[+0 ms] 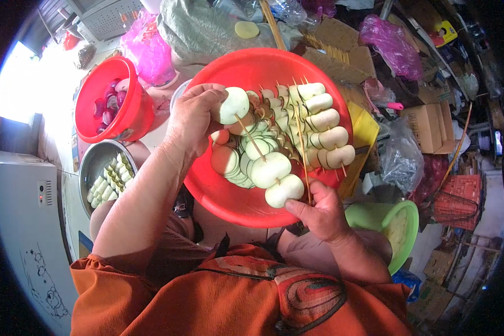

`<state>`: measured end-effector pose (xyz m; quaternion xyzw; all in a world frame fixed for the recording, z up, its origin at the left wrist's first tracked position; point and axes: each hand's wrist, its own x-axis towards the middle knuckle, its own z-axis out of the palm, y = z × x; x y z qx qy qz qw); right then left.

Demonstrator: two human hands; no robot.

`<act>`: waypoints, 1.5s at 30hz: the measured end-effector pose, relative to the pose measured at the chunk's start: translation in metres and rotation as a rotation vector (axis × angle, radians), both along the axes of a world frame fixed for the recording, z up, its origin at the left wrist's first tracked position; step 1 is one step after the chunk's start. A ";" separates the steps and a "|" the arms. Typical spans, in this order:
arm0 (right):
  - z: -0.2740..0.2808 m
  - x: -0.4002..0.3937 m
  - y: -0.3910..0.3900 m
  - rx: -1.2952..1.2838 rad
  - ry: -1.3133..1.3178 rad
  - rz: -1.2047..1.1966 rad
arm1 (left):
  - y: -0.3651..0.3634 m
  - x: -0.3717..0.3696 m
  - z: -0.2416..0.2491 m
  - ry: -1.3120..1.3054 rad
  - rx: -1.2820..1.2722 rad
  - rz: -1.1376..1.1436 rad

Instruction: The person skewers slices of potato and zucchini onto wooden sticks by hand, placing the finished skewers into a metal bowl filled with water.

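My left hand (193, 115) is closed on a round, pale green vegetable slice (233, 105), which meets the upper end of a thin wooden skewer (243, 124). Lower on that skewer sit more pale slices (270, 169). My right hand (323, 214) grips near its lower end, by the last slice. A second thin stick (302, 140) also runs up from the right hand's fingers. Beneath both hands is a large red basin (229, 204) with loose green slices (238, 168) on its left side and several loaded skewers (326, 120) on its right.
Left of the basin stand a red bucket (143, 112) of purple onions and a metal bowl (87, 168) of loaded skewers. A green tub (411, 224) is by my right knee. Bare skewers (333, 51) lie on cardboard beyond the basin, among plastic bags.
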<state>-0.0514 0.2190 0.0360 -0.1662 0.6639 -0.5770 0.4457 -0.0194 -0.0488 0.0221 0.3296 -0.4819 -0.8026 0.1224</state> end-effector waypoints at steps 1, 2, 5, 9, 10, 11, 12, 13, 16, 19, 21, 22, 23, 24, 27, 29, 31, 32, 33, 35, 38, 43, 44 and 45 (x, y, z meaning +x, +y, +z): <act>0.000 0.000 0.000 -0.012 -0.002 -0.001 | 0.000 0.000 -0.001 0.000 0.000 0.000; -0.001 0.000 0.000 -0.013 -0.002 -0.001 | -0.001 -0.001 -0.003 0.004 0.031 0.015; -0.002 0.000 0.001 0.009 0.008 -0.001 | 0.002 -0.001 -0.003 0.001 0.091 -0.013; -0.005 -0.001 -0.001 -0.002 0.007 -0.062 | 0.026 0.000 -0.019 0.006 0.210 -0.204; -0.006 -0.002 -0.001 0.014 0.012 -0.085 | 0.036 0.001 -0.022 0.034 0.302 -0.251; -0.005 -0.003 -0.001 0.016 0.012 -0.087 | 0.044 0.003 -0.017 0.019 0.317 -0.268; -0.005 -0.003 -0.002 0.008 0.007 -0.090 | 0.049 0.004 -0.012 0.003 0.331 -0.284; -0.004 -0.004 -0.002 0.000 0.002 -0.091 | 0.050 0.003 -0.009 0.003 0.332 -0.285; -0.010 -0.004 0.001 -0.003 0.029 -0.097 | 0.046 0.000 -0.007 0.020 0.404 -0.184; -0.006 -0.004 0.001 -0.015 0.000 -0.119 | 0.030 -0.006 -0.018 -0.020 0.179 -0.174; -0.006 -0.004 0.001 -0.029 -0.007 -0.131 | 0.009 -0.015 -0.050 -0.093 -0.162 -0.168; -0.006 -0.004 0.002 -0.043 -0.013 -0.141 | 0.001 -0.017 -0.061 -0.163 -0.502 -0.157; -0.007 -0.004 0.002 -0.043 -0.012 -0.142 | -0.003 -0.017 -0.064 -0.265 -0.792 -0.169; -0.008 -0.005 0.003 -0.030 0.010 -0.140 | -0.005 -0.016 -0.073 -0.265 -0.792 -0.169; -0.009 -0.005 0.004 -0.031 0.005 -0.144 | 0.001 -0.014 -0.078 -0.454 -1.155 -0.332; -0.008 -0.006 0.006 -0.043 -0.025 -0.154 | 0.004 -0.018 -0.068 -0.503 -1.230 -0.377; -0.005 -0.006 0.005 -0.041 -0.008 -0.133 | 0.006 -0.019 -0.061 -0.555 -1.308 -0.421; -0.005 -0.007 0.005 -0.041 -0.009 -0.134 | 0.007 -0.020 -0.057 -0.595 -1.333 -0.430; -0.005 -0.007 0.005 -0.046 -0.021 -0.128 | 0.009 -0.020 -0.054 -0.636 -1.359 -0.439; -0.005 -0.007 0.005 -0.051 -0.032 -0.122 | 0.012 -0.018 -0.047 -0.663 -1.373 -0.449; -0.003 -0.005 0.004 -0.038 -0.009 -0.116 | 0.010 -0.016 -0.046 -0.686 -1.397 -0.470; -0.004 -0.003 0.005 -0.007 0.003 -0.096 | 0.004 -0.012 -0.034 -0.654 -1.375 -0.465; -0.005 -0.002 0.005 -0.008 0.004 -0.096 | -0.001 -0.011 -0.034 -0.632 -1.273 -0.444; -0.007 -0.001 0.005 -0.020 -0.012 -0.098 | -0.003 -0.010 -0.034 -0.609 -1.172 -0.422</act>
